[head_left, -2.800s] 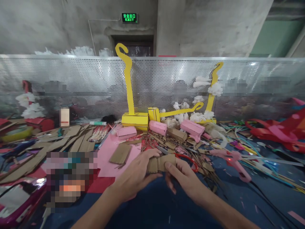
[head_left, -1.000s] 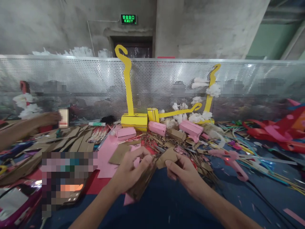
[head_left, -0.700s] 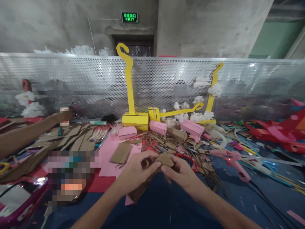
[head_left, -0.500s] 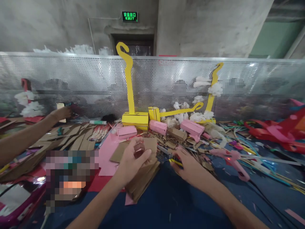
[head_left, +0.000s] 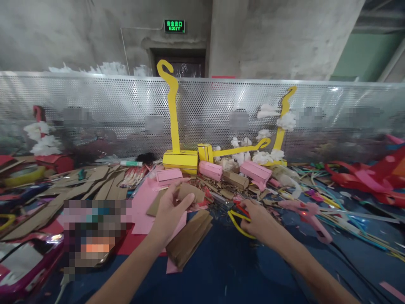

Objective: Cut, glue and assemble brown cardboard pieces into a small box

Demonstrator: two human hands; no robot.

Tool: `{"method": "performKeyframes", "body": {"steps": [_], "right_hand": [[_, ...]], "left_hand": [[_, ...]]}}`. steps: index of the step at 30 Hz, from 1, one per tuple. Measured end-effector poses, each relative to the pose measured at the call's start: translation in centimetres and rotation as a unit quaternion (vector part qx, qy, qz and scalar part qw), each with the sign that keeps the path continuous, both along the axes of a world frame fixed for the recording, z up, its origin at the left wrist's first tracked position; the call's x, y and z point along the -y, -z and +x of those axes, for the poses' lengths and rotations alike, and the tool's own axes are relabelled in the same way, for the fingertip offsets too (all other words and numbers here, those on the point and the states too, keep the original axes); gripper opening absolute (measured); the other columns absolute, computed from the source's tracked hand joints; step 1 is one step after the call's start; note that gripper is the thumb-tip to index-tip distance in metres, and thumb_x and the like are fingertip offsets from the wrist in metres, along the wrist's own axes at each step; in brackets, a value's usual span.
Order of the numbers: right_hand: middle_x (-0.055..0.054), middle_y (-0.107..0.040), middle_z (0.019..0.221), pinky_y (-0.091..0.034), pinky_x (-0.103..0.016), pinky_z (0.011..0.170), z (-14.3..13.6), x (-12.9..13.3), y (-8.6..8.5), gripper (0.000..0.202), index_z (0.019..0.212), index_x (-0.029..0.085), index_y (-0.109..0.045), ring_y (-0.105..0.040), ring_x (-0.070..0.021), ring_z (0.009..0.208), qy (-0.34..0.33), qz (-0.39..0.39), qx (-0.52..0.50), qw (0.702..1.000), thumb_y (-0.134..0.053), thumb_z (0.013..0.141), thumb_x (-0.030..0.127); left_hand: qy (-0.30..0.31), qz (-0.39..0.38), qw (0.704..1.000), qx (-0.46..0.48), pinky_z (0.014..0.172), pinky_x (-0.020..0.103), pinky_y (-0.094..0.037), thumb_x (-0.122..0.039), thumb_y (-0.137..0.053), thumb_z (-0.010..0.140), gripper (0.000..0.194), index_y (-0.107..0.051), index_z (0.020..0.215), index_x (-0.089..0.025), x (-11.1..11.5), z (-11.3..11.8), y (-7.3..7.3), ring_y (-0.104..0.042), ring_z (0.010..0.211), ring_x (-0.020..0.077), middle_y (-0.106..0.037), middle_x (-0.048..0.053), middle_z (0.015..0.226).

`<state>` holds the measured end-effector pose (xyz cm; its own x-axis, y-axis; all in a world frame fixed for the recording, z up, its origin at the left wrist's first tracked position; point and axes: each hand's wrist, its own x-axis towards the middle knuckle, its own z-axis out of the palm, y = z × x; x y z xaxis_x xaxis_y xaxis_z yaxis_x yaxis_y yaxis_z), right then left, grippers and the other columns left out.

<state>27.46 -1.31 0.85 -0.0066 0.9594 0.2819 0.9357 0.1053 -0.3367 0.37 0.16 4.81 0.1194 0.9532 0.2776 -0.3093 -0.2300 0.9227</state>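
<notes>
My left hand point(head_left: 172, 211) pinches a small piece of brown cardboard point(head_left: 191, 193) between thumb and fingers. My right hand point(head_left: 257, 221) is closed on scissors with yellow-and-red handles point(head_left: 240, 226). Their metal blades point(head_left: 222, 199) point left toward the cardboard, and I cannot tell whether they touch it. Below my left hand, a folded stack of brown cardboard point(head_left: 190, 238) lies on the blue table. Pink paper point(head_left: 144, 211) and a red sheet point(head_left: 126, 245) lie left of the stack.
Yellow boxes with hooked strips point(head_left: 180, 159) stand at the back, with pink boxes point(head_left: 169, 175) in front. Cardboard scraps point(head_left: 228, 192) are scattered beyond my hands. A pink glue gun point(head_left: 311, 211) with a cord lies to the right. Cardboard strips point(head_left: 66, 202) cover the left side.
The cardboard in my left hand now sits apart from the stack and looks smaller. The scissor handles have spread and turned in my right hand. Another person's arm has left the left side.
</notes>
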Motion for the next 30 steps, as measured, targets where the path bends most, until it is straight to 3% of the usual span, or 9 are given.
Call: {"method": "performKeyframes", "body": {"steps": [2, 5, 8, 10, 12, 15, 21, 25, 30], "right_hand": [[-0.012, -0.069, 0.095, -0.044, -0.034, 0.074, 0.0, -0.2, -0.5, 0.024, 0.098, 0.015, -0.062, -0.065, -0.0272, 0.087, 0.012, 0.033, -0.024, 0.999, -0.064, 0.075, 0.015], [-0.008, -0.067, 0.087, -0.045, -0.033, 0.071, -0.3, -0.3, -1.5, 0.023, 0.097, 0.019, -0.057, -0.064, -0.0244, 0.08, 0.021, 0.083, -0.08, 0.993, -0.067, 0.084, 0.034], [-0.003, -0.063, 0.079, -0.046, -0.03, 0.063, -1.2, 0.0, -2.2, 0.033, 0.091, 0.021, -0.055, -0.06, -0.0209, 0.071, -0.046, 0.096, -0.248, 0.963, -0.074, 0.079, 0.045], [-0.001, -0.062, 0.08, -0.046, -0.028, 0.063, -2.1, 0.5, -2.4, 0.035, 0.091, 0.021, -0.056, -0.058, -0.0191, 0.071, -0.104, 0.081, -0.354, 0.926, -0.077, 0.078, 0.046], [0.0, -0.06, 0.081, -0.046, -0.027, 0.063, -3.1, 1.3, -2.4, 0.035, 0.096, 0.022, -0.057, -0.056, -0.0172, 0.072, -0.133, 0.062, -0.388, 0.91, -0.075, 0.08, 0.047], [0.002, -0.056, 0.081, -0.046, -0.025, 0.063, -4.4, 2.4, -2.6, 0.034, 0.102, 0.023, -0.054, -0.053, -0.0152, 0.069, -0.149, 0.033, -0.361, 0.92, -0.071, 0.084, 0.046], [-0.005, -0.063, 0.099, -0.049, -0.034, 0.076, -5.2, 3.1, -2.6, 0.042, 0.112, 0.02, -0.052, -0.06, -0.0222, 0.085, -0.113, 0.035, -0.21, 0.971, -0.072, 0.08, 0.039], [-0.009, -0.063, 0.109, -0.049, -0.038, 0.084, -5.3, 3.1, -2.4, 0.044, 0.112, 0.02, -0.053, -0.061, -0.0259, 0.096, -0.111, 0.065, -0.169, 0.977, -0.075, 0.078, 0.038], [-0.007, -0.066, 0.101, -0.047, -0.036, 0.076, -5.3, 3.1, -2.5, 0.042, 0.101, 0.023, -0.054, -0.062, -0.0263, 0.09, -0.06, 0.063, -0.15, 0.985, -0.078, 0.072, 0.039]], "left_hand": [[0.014, -0.015, 0.999, 0.032, 0.076, 0.032, -0.058, -0.033, -0.077, 0.082, 0.051, -0.055, 0.126, -0.02, -0.1, -0.1, 0.0, -0.069, 0.073, 0.0139, -0.071, 0.001, 0.094], [0.007, -0.01, 0.999, 0.051, 0.067, 0.023, -0.052, -0.032, -0.08, 0.081, 0.032, -0.065, 0.103, -0.016, -0.4, -0.3, 0.0, -0.064, 0.071, 0.0107, -0.069, 0.0, 0.084], [-0.002, 0.006, 0.998, 0.069, 0.057, 0.018, -0.044, -0.031, -0.084, 0.077, 0.026, -0.065, 0.084, -0.015, -0.8, -0.4, 0.2, -0.054, 0.061, 0.0067, -0.062, -0.004, 0.068], [0.0, 0.006, 0.997, 0.08, 0.065, 0.02, -0.049, -0.03, -0.085, 0.075, 0.028, -0.068, 0.093, -0.016, -1.0, -0.3, 0.3, -0.06, 0.068, 0.0083, -0.067, -0.002, 0.076], [0.014, 0.003, 0.997, 0.072, 0.08, 0.026, -0.054, -0.029, -0.085, 0.076, 0.037, -0.069, 0.107, -0.017, -1.0, -0.2, 0.4, -0.067, 0.084, 0.0136, -0.073, 0.002, 0.092], [0.043, -0.003, 0.998, 0.036, 0.085, 0.034, -0.057, -0.032, -0.082, 0.078, 0.037, -0.07, 0.109, -0.016, -0.7, -0.2, 0.4, -0.07, 0.092, 0.0201, -0.075, 0.008, 0.102], [0.031, 0.009, 0.999, 0.008, 0.074, 0.029, -0.06, -0.034, -0.08, 0.081, 0.031, -0.071, 0.103, -0.015, -0.3, -0.2, 0.3, -0.071, 0.085, 0.0186, -0.076, 0.007, 0.097], [0.063, 0.028, 0.998, 0.007, 0.085, 0.036, -0.061, -0.033, -0.08, 0.081, 0.034, -0.071, 0.108, -0.015, -0.4, -0.1, 0.5, -0.073, 0.089, 0.0214, -0.078, 0.009, 0.101], [0.076, 0.039, 0.996, -0.007, 0.085, 0.037, -0.061, -0.032, -0.08, 0.081, 0.029, -0.071, 0.104, -0.015, -0.5, -0.2, 0.7, -0.073, 0.087, 0.0204, -0.078, 0.007, 0.096]]}}
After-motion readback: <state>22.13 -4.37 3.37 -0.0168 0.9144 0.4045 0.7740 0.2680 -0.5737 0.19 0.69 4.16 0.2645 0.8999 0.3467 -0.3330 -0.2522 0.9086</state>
